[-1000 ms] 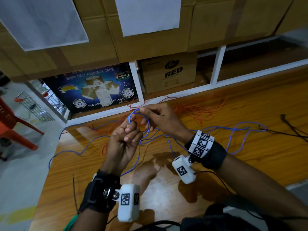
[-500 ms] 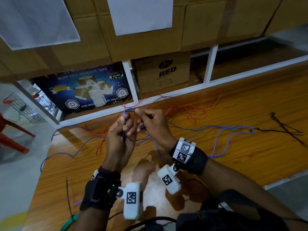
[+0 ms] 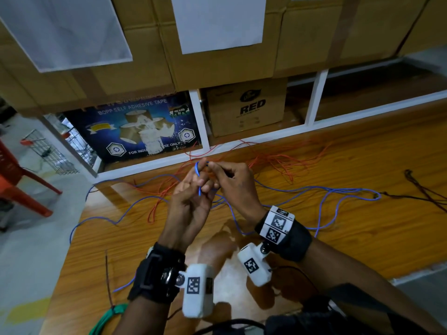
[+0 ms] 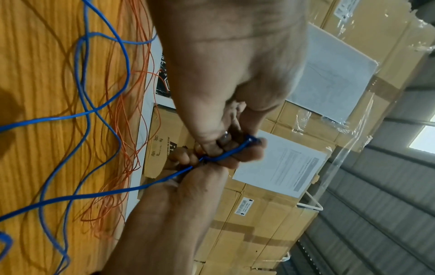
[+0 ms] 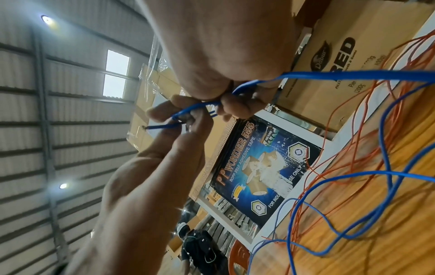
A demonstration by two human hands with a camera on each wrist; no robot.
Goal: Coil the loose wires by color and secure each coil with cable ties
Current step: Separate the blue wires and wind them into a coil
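Since a second ago, blue wire (image 3: pixel 197 175) loop has been tightened from a wide ring into a narrow bend held upright above the counter (image 3: pixel 362 226). Bend is pinched by left hand (image 3: pixel 187 209) fingers (image 4: pixel 242 158); short cut end points down toward the palm. Right hand (image 3: pixel 232 182) fingers are curled, pinching the same wire beside the bend. One blue wire trails over counter; orange wires (image 3: pixel 278 160) lie tangled behind hands, count unclear.
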